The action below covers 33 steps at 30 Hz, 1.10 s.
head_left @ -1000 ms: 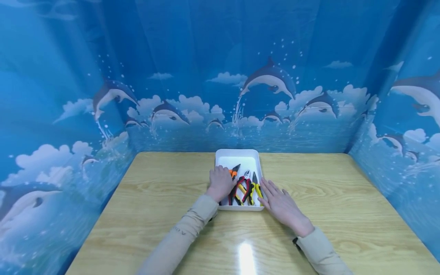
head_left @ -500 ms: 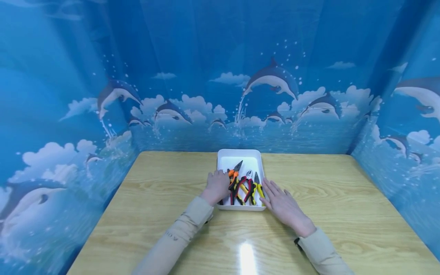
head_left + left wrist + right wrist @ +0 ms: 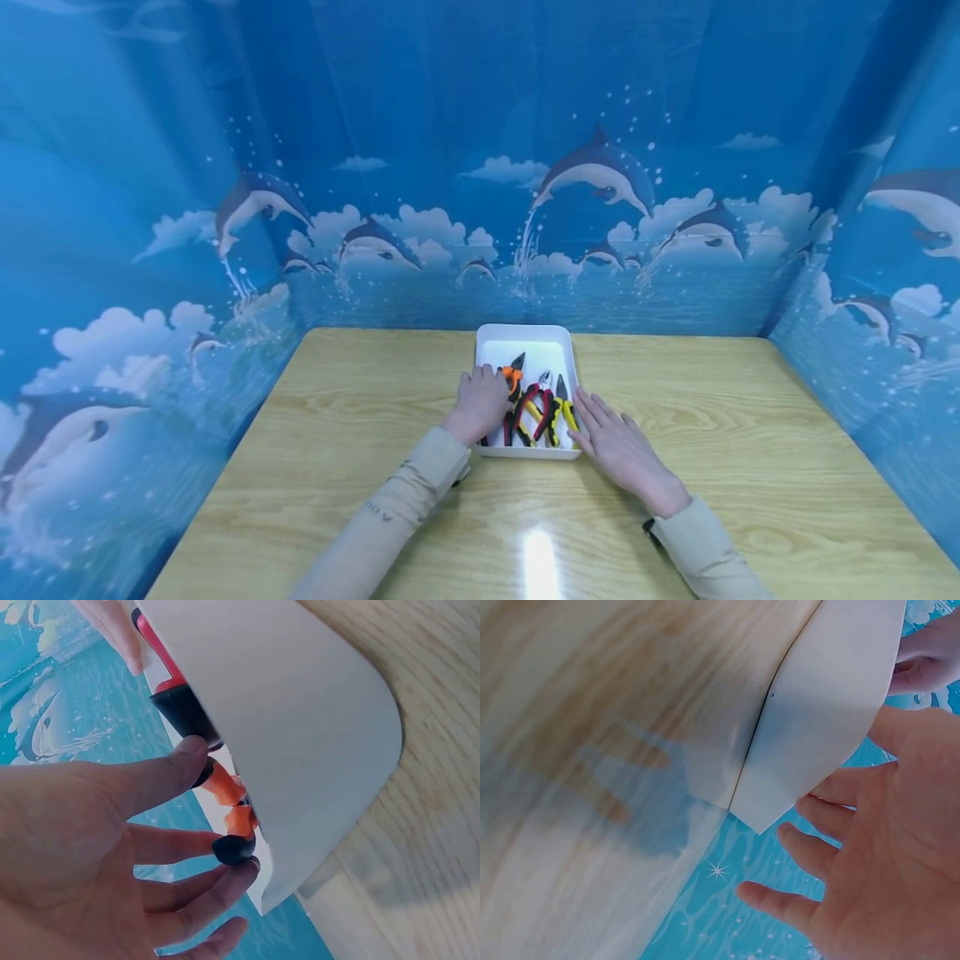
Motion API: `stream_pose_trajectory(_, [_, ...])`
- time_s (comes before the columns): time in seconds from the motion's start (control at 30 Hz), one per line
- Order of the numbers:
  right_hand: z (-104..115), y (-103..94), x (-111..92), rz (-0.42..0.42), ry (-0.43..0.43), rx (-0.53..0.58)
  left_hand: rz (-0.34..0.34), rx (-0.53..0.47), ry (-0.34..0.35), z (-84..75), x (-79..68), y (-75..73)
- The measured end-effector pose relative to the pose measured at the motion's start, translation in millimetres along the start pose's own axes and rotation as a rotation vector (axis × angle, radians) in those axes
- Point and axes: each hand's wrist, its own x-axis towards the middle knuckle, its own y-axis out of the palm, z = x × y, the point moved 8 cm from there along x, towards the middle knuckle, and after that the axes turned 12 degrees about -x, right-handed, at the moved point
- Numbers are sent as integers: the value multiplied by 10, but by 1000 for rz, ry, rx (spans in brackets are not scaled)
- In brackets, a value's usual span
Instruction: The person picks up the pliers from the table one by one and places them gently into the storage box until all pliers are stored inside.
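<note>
My left hand (image 3: 480,404) reaches over the left side of a white tray (image 3: 517,333). Its thumb and fingers pinch the handles of orange-and-black pliers (image 3: 238,821), one handle by the thumb, the other by the fingertips. The dark jaws of these pliers point toward the tray's far end. Beside them lie red-and-black cutters (image 3: 545,383) with bright jaws, and yellow-and-black pliers (image 3: 558,408) farther right. Straight-fingered, my right hand (image 3: 621,446) rests along the tray's right wall; in the right wrist view its fingertips meet the outer wall (image 3: 817,712).
The tray stands on a wood-grain table (image 3: 375,375) close to its back edge. A blue curtain (image 3: 420,150) printed with dolphins hangs behind and on both sides. More black-and-red handles lie at the tray's near end, partly under the left hand.
My left hand shifted slightly back, then forward again at the orange pliers, which moved a little and turned inside the tray. The right hand stayed at the tray's side.
</note>
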Motion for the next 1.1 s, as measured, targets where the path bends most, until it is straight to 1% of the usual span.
stream_pose_trajectory(0.23, [1, -7, -2, -2, -3, 14, -32, 29, 16, -24, 13, 28])
stream_pose_trajectory(0.4, [4, 9, -4, -1, -5, 22, -47, 36, 7, -26, 41, 73])
stream_pose_trajectory(0.53, [-4, 21, 4, -2, -9, 21, -59, 33, 0, -18, 62, 69])
stream_pose_trajectory(0.63, [-15, 47, 14, -1, -15, 12, -52, 6, -16, 8, 78, 60])
stream_pose_trajectory(0.73, [-22, 72, 19, 2, -19, 1, -49, -54, -33, 45, 88, 56])
stream_pose_trajectory(0.87, [-20, 48, 16, 2, -7, 13, -62, -88, -19, 54, 107, 61])
stream_pose_trajectory(0.97, [-19, 23, 13, 7, 3, 17, -77, -47, 3, 15, 125, 64])
stream_pose_trajectory(1.1, [-43, 86, 27, 7, -4, -2, -76, 13, 4, -32, 146, 102])
